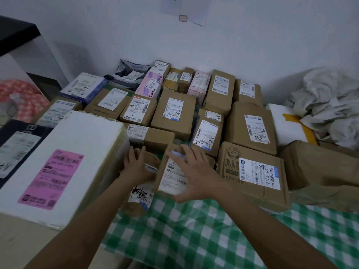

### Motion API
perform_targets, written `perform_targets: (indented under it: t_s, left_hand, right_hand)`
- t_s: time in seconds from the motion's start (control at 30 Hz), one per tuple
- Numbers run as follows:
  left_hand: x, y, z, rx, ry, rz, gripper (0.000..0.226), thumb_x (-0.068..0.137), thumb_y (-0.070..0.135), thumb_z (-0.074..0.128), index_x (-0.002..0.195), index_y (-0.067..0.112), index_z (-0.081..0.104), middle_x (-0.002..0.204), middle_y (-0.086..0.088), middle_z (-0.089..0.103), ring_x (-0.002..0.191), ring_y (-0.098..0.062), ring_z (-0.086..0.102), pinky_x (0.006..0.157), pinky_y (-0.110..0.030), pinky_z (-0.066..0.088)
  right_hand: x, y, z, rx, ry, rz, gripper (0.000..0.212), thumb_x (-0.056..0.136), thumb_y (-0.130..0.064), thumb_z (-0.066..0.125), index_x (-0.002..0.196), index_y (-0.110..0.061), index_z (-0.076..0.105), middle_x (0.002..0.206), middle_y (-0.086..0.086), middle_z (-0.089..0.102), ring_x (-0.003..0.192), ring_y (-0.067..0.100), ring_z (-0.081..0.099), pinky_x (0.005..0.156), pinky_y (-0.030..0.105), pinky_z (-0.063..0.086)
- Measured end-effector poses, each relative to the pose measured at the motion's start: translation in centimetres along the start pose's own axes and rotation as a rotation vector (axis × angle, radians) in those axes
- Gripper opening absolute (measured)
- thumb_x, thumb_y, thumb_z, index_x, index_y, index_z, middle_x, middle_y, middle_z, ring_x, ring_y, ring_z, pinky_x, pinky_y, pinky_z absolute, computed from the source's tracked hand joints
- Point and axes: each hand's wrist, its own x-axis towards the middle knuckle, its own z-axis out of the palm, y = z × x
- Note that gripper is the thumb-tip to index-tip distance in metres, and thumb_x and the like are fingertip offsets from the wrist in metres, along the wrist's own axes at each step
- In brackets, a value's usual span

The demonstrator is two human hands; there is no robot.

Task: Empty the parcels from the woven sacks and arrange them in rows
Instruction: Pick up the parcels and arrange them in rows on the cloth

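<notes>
Parcels are seen packed in rows on a green checked cloth (194,230), and both hands are laid on two of them at the near edge. The right hand (196,171) is spread over a small brown box (171,177), fingers apart and nearly straight; much of the box's label is covered by the palm, and the outline is smeared by motion. A bluish object (177,153) is glimpsed under the right fingertips but cannot be made out. The left hand (136,166) is pressed flat on a brown padded mailer (139,193), fingers apart; the mailer's far end is hidden beneath the hand and the small box. Just left of the left fingers a big white box (68,152) with a pink label is cut off by the frame edge. Beyond the fingertips further cartons are ranked up to the wall. Well right of the right fingers crumpled white sacks (328,105) are heaped, partly out of frame.
</notes>
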Motion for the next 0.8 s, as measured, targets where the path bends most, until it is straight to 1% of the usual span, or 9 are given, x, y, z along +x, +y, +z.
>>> perform_targets:
  t_s: [0.1, 0.17, 0.23, 0.37, 0.47, 0.6, 0.7, 0.8]
  left_hand:
    - [-0.4, 0.2, 1.1, 0.040, 0.015, -0.042, 0.130, 0.070, 0.059, 0.073, 0.145, 0.029, -0.028, 0.154, -0.012, -0.028, 0.142, -0.041, -0.016, 0.110, -0.066, 0.017]
    - [-0.7, 0.3, 1.7, 0.057, 0.043, -0.057, 0.142, 0.060, 0.065, 0.077, 0.142, 0.029, -0.033, 0.152, -0.012, -0.031, 0.142, -0.041, -0.015, 0.108, -0.067, 0.020]
    - [-0.8, 0.3, 1.9, 0.065, 0.071, -0.071, 0.147, 0.056, 0.065, 0.079, 0.141, 0.029, -0.035, 0.152, -0.013, -0.031, 0.143, -0.041, -0.012, 0.108, -0.066, 0.023]
    - [-0.6, -0.1, 1.5, 0.041, 0.051, -0.076, 0.144, 0.061, 0.058, 0.081, 0.141, 0.028, -0.036, 0.154, -0.015, -0.026, 0.143, -0.045, -0.002, 0.109, -0.062, 0.025]
    - [-0.5, -0.6, 1.1, 0.028, 0.026, -0.064, 0.141, 0.065, 0.054, 0.080, 0.141, 0.029, -0.036, 0.154, -0.013, -0.027, 0.142, -0.046, 0.001, 0.110, -0.060, 0.025]
    - [-0.3, -0.9, 0.9, 0.026, 0.000, -0.043, 0.135, 0.068, 0.051, 0.078, 0.142, 0.032, -0.033, 0.155, -0.013, -0.025, 0.141, -0.047, 0.004, 0.110, -0.059, 0.025]
    - [-0.2, -1.0, 0.8, 0.025, 0.005, -0.032, 0.130, 0.071, 0.052, 0.076, 0.143, 0.033, -0.030, 0.155, -0.011, -0.025, 0.141, -0.047, 0.003, 0.110, -0.060, 0.024]
    - [-0.2, -0.9, 0.7, 0.038, 0.030, -0.009, 0.125, 0.071, 0.056, 0.074, 0.147, 0.031, -0.023, 0.155, -0.011, -0.025, 0.143, -0.044, -0.002, 0.111, -0.060, 0.022]
  right_hand:
    - [1.0, 1.1, -0.6, -0.041, 0.013, 0.026, 0.118, 0.067, -0.069, 0.068, 0.151, -0.039, -0.010, 0.159, 0.008, -0.012, 0.145, 0.030, -0.014, 0.116, 0.047, -0.006]
    - [1.9, 1.8, -0.5, -0.084, 0.008, 0.034, 0.118, 0.067, -0.070, 0.067, 0.152, -0.038, -0.009, 0.159, 0.010, -0.010, 0.145, 0.031, -0.012, 0.117, 0.047, -0.005]
    - [2.8, 2.0, -0.3, -0.122, 0.024, 0.014, 0.119, 0.067, -0.072, 0.066, 0.152, -0.037, -0.008, 0.159, 0.012, -0.007, 0.145, 0.032, -0.009, 0.117, 0.048, -0.003]
    - [4.6, 1.5, -0.3, -0.084, 0.010, -0.031, 0.119, 0.067, -0.071, 0.069, 0.151, -0.039, -0.009, 0.159, 0.009, -0.006, 0.146, 0.028, -0.009, 0.117, 0.047, 0.003]
    - [5.1, 1.5, -0.5, -0.039, -0.037, -0.028, 0.118, 0.068, -0.069, 0.070, 0.152, -0.038, -0.008, 0.159, 0.007, -0.006, 0.146, 0.025, -0.010, 0.117, 0.048, 0.005]
    - [5.2, 1.8, -1.0, -0.036, -0.054, -0.044, 0.118, 0.068, -0.068, 0.072, 0.152, -0.039, -0.005, 0.159, 0.005, -0.003, 0.145, 0.024, -0.007, 0.115, 0.049, 0.015]
    - [4.7, 2.1, -1.2, 0.003, -0.028, -0.033, 0.118, 0.066, -0.066, 0.073, 0.151, -0.042, -0.005, 0.159, 0.003, -0.007, 0.145, 0.023, -0.011, 0.115, 0.052, 0.015]
    - [3.6, 2.5, -1.2, 0.017, -0.029, -0.018, 0.117, 0.066, -0.066, 0.072, 0.149, -0.045, -0.007, 0.159, 0.001, -0.011, 0.146, 0.023, -0.013, 0.116, 0.053, 0.015]
